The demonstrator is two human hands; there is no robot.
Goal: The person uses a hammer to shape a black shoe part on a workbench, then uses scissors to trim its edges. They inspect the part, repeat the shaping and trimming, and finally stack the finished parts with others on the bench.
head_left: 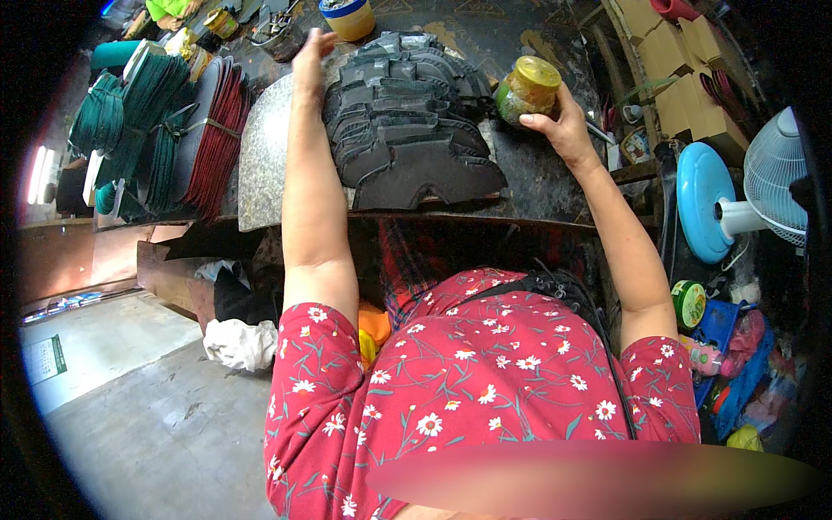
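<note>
My right hand [572, 130] is closed around a smeared glass jar [523, 97] with a yellow lid, held above the dark worktable [555, 178]. My left hand [314, 54] reaches out at the far side, seen edge-on. Its fingers look extended, and I see nothing in them. Between my arms, overlapping rows of black curved cut pieces [425, 160] lie on the table, the nearest one with a notch in its front edge. A pale speckled board [263, 156] lies under my left forearm. Beyond my left hand stands a tub [354, 22] with a blue-and-white rim.
Tied bundles of dark green pieces [160, 113] and red pieces [227, 130] stand at the left. A container of tools [282, 39] sits at the back. Cardboard boxes [693, 95] and a white fan [776, 173] with a blue base are on the right. Another person's hand [173, 17] shows far left.
</note>
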